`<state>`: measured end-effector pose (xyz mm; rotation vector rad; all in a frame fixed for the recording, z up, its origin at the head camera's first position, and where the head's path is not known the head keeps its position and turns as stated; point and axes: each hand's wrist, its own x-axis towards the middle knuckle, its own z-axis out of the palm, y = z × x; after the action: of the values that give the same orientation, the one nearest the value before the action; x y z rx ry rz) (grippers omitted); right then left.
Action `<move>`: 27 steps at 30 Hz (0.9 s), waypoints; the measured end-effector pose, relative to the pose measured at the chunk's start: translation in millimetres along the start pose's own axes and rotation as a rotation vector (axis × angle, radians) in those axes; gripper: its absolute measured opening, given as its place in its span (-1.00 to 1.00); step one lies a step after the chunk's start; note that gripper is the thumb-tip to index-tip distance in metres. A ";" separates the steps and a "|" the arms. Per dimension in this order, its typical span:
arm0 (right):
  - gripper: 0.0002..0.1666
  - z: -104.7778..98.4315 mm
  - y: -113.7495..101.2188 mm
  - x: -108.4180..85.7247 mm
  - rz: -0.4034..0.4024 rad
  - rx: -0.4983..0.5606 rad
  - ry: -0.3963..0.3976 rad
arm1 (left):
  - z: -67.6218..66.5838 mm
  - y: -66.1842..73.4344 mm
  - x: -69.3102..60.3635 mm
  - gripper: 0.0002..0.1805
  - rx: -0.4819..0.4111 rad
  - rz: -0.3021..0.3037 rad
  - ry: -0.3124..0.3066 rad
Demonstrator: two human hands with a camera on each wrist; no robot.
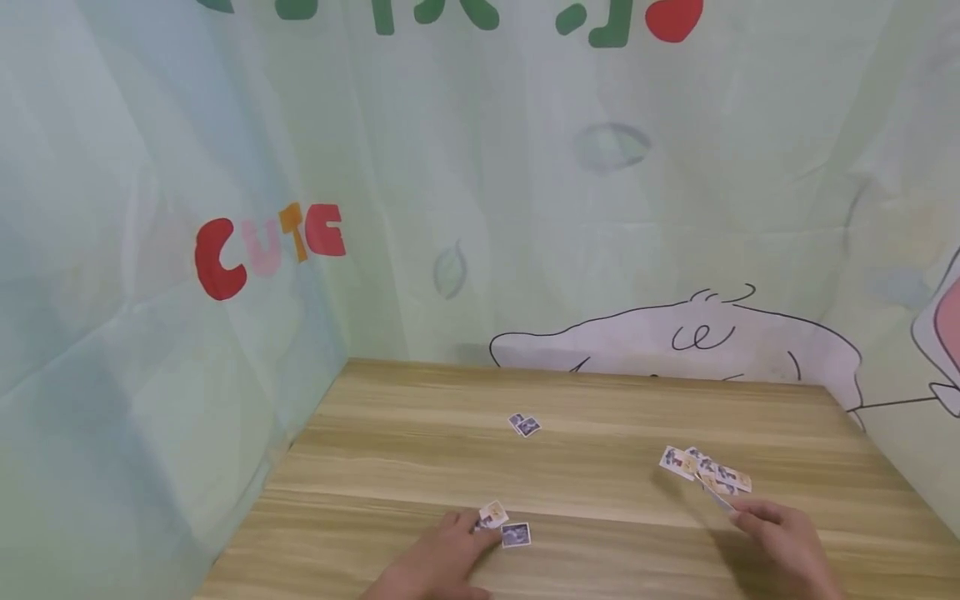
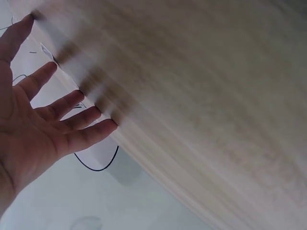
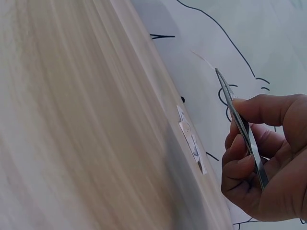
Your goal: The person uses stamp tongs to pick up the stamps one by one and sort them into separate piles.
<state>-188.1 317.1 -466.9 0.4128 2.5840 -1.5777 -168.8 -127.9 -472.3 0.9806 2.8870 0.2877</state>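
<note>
Metal tweezers (image 3: 249, 139) are gripped in my right hand (image 3: 271, 153), and their tips hold a thin card (image 3: 203, 59) seen edge-on. In the head view the right hand (image 1: 783, 537) is at the lower right, with the held card (image 1: 678, 462) above and left of several overlapping cards (image 1: 733, 477). My left hand (image 1: 446, 557) rests on the table with fingers spread, its fingertips touching a light card (image 1: 492, 515) and near a dark card (image 1: 516, 535). The left wrist view shows that hand (image 2: 43, 120) with its fingertips on the tabletop.
Two small overlapping dark cards (image 1: 528, 427) lie farther back on the wooden table (image 1: 420, 467). A printed cloth (image 1: 480, 208) hangs behind the table's back edge and along its left side.
</note>
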 end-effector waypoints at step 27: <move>-0.49 -43.3 37.3 -1.2 0.043 -0.102 0.038 | 1.5 2.3 5.3 -0.26 -0.006 -0.003 -0.005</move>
<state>-174.0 371.2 -478.6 0.4896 2.6504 -1.4314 -171.4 -122.6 -473.4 0.9749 2.8807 0.2932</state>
